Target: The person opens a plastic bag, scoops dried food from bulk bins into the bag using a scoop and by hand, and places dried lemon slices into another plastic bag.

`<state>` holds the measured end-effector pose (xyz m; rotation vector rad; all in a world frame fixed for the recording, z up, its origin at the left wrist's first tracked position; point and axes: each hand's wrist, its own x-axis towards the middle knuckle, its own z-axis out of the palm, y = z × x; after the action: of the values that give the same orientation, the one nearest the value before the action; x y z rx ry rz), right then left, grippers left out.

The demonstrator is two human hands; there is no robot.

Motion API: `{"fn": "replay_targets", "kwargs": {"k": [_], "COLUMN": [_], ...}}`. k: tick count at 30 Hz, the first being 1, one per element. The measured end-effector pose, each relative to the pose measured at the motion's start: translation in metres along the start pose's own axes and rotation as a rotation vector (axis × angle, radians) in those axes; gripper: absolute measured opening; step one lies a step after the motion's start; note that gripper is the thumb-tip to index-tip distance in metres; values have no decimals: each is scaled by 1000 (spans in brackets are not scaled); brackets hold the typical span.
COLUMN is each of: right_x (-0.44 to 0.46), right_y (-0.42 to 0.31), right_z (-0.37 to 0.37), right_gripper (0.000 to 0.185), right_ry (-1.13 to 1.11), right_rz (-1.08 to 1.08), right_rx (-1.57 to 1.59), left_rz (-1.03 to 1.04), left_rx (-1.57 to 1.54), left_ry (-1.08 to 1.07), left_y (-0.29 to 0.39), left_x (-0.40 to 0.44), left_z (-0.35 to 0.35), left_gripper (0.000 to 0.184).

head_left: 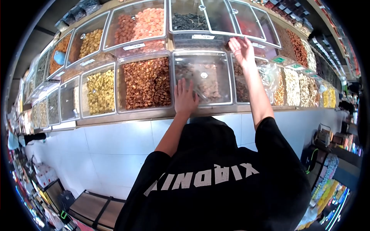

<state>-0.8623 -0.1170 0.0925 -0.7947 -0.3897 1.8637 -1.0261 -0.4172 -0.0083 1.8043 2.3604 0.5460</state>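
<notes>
Resting at the left edge of a clear lid, the left hand is open, fingers slightly spread, just right of the brown food pieces. The right hand (palm partly showing) reaches open toward the upper bins; contact there is unclear.

The head camera looks from above the person's black shirt, forward and down (its view is wide and curved), quite near to the front edge of the counter.

floor: white tiles | lower left: brown-topped stand | lower right: packaged goods
</notes>
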Motion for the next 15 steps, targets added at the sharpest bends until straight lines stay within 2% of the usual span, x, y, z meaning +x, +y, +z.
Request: {"fn": "replay_targets", "kwargs": {"k": [3,6,11,15], "right_x": [40,56,41,11], "right_y": [-8,-6,-9,12], "right_z": [2,-14,-14,-43], "right_gripper": [42,40,38,35], "right_ry": [140,64,56,-173], "right_rz": [46,50,1,-97], "right_rx": [51,-199,-380,-692], "left_rz": [-3,-5,-18,-38], "left_rx": [8,2,6,33], "left_ry": [11,39,17,-30], "left_y": [3,3,9,12], "left_x": [0,4,3,3], "left_z": [2,1,-3,-7], "left_gripper": [66,67,67,70]}}
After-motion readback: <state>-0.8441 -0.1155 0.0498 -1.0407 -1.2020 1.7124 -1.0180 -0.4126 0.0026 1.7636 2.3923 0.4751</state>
